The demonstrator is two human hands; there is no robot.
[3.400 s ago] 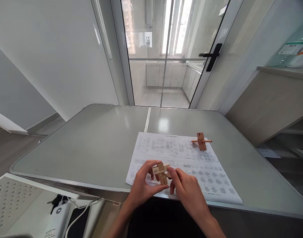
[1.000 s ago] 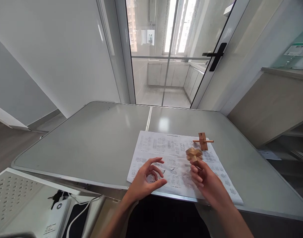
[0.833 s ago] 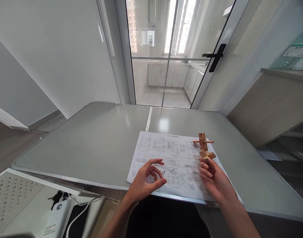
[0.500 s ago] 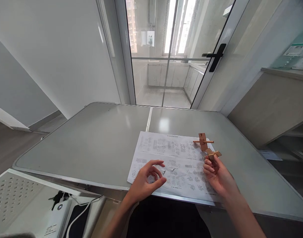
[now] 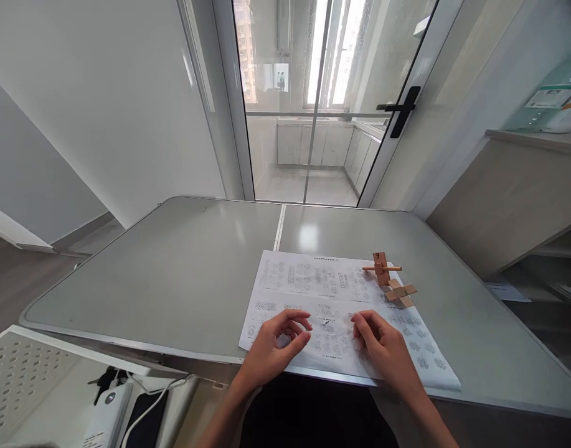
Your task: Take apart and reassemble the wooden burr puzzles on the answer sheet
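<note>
My left hand rests over the lower left of a printed instruction sheet. Its fingers are curved, with a gap between thumb and fingertips and nothing between them. My right hand hovers over the sheet's lower right, fingers curled and thumb drawn up to the index finger; nothing shows in it. Beyond that hand lies a light wooden interlocking puzzle, cross-shaped, near the sheet's right edge. Just behind it sits a reddish-brown wooden puzzle with a thin rod through it. The two lie close together; whether they touch I cannot tell.
The sheet lies on a grey table with a metal rim. At lower left, a white tray holds a white box, a black phone-like slab, keys and a white cable. A glass door stands behind the table.
My right hand carried the light wooden puzzle right, set it down beside the reddish-brown one, let go and came back left. My left hand released the puzzle earlier and has stayed nearly still since.
</note>
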